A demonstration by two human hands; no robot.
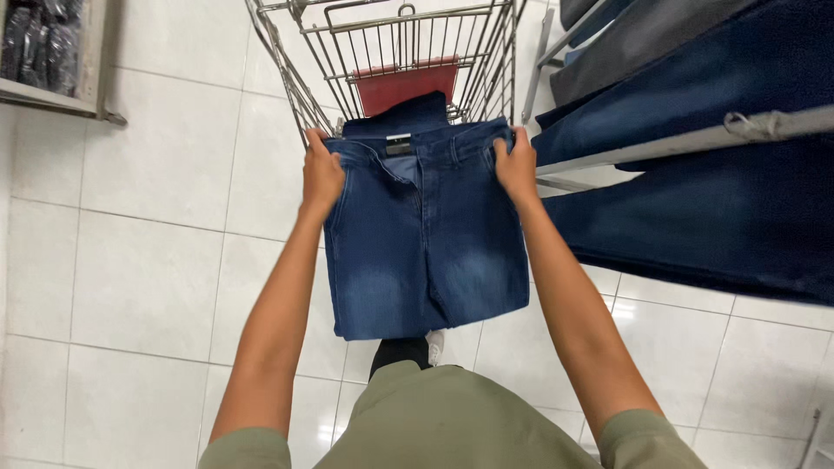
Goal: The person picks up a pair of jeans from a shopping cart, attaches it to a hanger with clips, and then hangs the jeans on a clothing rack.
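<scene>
Nearest the camera, two bare forearms run up and forward from olive-green short sleeves, both nearly straight at the elbow and spread a little apart. Between them, below the hands, a dark-socked foot with a bit of white shoe shows on the white tiled floor [148,260].

The left hand [321,176] is closed on the left edge of the waistband of a pair of blue jeans [417,252], fingers curled over the top of the cloth and the back of the hand facing the camera. The right hand [518,167] is closed the same way on the right edge of the waistband, knuckles up, wrist in line with the forearm. The two hands sit at about the same height and hold the waistband stretched flat between them.

The jeans hang down from both hands towards the person, folded so the lower edge ends above the foot; the denim is dark at the top and faded pale across the thighs, and a small dark tag sits at the open fly, between the hands.

Just beyond the hands stands a wire shopping cart [382,52] with a red child-seat flap [404,85]; the back of the waistband overlaps its near rim. To the right of the right hand, more dark blue jeans [695,208] hang over a metal rail [695,139]. Far off to the left of the left hand, a shelf [52,91] holds dark packaged goods.
</scene>
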